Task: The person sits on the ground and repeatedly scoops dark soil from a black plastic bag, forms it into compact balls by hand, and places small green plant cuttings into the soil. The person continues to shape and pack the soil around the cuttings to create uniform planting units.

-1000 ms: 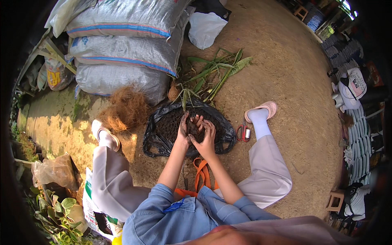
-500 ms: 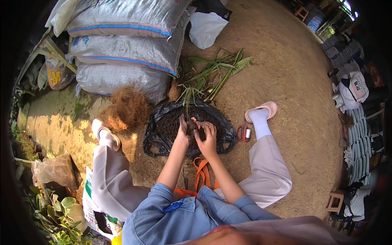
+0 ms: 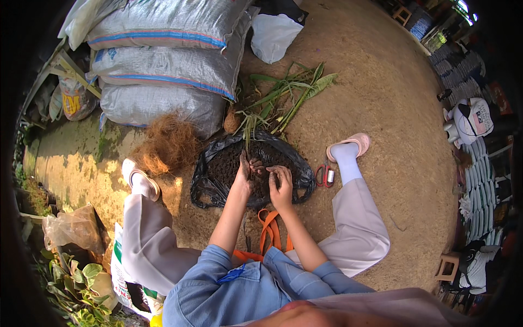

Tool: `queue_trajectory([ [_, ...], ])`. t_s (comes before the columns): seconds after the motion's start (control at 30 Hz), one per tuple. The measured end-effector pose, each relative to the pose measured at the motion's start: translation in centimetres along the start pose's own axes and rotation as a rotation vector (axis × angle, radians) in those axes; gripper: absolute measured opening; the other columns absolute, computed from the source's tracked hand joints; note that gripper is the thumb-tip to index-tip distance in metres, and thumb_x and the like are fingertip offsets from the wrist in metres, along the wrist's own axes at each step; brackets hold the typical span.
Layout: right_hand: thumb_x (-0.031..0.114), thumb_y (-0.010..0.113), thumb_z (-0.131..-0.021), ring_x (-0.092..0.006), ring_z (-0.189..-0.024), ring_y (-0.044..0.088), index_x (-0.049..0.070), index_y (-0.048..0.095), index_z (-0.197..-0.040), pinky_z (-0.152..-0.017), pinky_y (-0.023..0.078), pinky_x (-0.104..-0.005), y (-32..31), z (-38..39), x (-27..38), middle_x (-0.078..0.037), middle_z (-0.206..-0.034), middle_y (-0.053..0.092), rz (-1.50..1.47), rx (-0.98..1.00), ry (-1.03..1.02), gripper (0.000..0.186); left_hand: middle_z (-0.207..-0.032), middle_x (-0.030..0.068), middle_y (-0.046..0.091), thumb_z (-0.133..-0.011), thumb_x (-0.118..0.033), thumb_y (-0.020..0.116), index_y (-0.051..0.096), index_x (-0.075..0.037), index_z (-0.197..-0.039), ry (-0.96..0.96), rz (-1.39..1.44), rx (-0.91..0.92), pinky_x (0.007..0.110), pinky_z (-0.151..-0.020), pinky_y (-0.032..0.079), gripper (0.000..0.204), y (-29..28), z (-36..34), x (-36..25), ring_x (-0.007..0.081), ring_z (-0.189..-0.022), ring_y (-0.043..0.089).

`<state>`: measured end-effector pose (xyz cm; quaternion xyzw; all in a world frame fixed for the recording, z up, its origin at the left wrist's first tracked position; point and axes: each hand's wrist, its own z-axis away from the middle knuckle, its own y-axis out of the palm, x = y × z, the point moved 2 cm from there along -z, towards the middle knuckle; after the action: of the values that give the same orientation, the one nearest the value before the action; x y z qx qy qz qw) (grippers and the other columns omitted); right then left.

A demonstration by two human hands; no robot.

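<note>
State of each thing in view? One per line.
Left hand: soiled, fingers curled, grip unclear
Right hand: open, fingers bent
Black bag: spread open
Soil: loose, inside bag
Silver sacks: filled, stacked
Brown fibre: loose heap
Red scissors: lying flat, blades unclear
Green leaves: lying on ground

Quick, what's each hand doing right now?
Left hand: cupped, holding a plant near its base.
Right hand: open, fingers slightly bent, over the soil; nothing visible in it.

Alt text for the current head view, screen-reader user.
A person's soil-smudged left hand and loosely curved right hand are held over dark crumbly soil in an open black plastic bag. Around it lie long-leaved green plants, a brown fibre clump and stacked silver woven sacks; red-handled scissors lie to the right.
</note>
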<state>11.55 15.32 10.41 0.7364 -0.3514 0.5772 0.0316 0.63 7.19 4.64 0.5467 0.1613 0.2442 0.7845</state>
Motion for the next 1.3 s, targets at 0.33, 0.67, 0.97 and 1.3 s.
queue_trajectory([
  [0.33,0.044,0.062,-0.082,-0.0363,-0.129,0.026,0.025,0.044,-0.133,-0.104,0.028,-0.0513,0.2,-2.0,1.7,-0.015,-0.138,0.027,0.364,0.219,-0.378,0.058,-0.075,0.0048,0.058,-0.096,-0.016,0.042,0.054,-0.003,-0.104,-0.015,0.066,0.310,0.026,-0.062,0.053,0.020,-0.4,0.1,0.3,0.0124,-0.065,0.057],
  [0.67,0.046,0.051,-0.088,-0.0359,-0.131,0.023,0.019,0.031,-0.140,-0.107,0.022,-0.0492,0.3,-3.5,2.6,-0.013,-0.144,0.023,0.272,0.305,-0.331,0.062,-0.088,0.0044,0.056,-0.098,-0.024,0.039,0.046,-0.008,-0.125,0.118,-0.100,-0.176,0.024,-0.051,0.052,0.032,1.9,1.0,0.8,0.0106,-0.063,0.055],
  [0.97,0.016,0.065,-0.083,-0.0256,-0.129,0.030,0.009,0.031,-0.138,-0.106,0.028,-0.0383,0.6,-2.3,-0.3,-0.011,-0.139,0.030,-0.396,0.250,0.075,0.064,-0.061,-0.0029,0.044,-0.095,-0.027,0.048,0.050,-0.011,-0.078,-0.041,0.143,-0.180,0.023,-0.046,0.043,0.024,6.2,2.6,1.5,0.0096,-0.051,0.045],
  [1.3,0.005,0.066,-0.080,-0.0238,-0.124,0.038,0.006,0.035,-0.129,-0.101,0.035,-0.0359,1.7,-1.0,0.4,-0.013,-0.131,0.039,-0.425,0.110,0.160,0.058,-0.052,-0.0055,0.038,-0.093,-0.031,0.050,0.040,-0.015,-0.061,-0.001,-0.060,-0.047,0.020,-0.040,0.035,0.038,5.6,2.0,1.4,0.0060,-0.043,0.037],
])
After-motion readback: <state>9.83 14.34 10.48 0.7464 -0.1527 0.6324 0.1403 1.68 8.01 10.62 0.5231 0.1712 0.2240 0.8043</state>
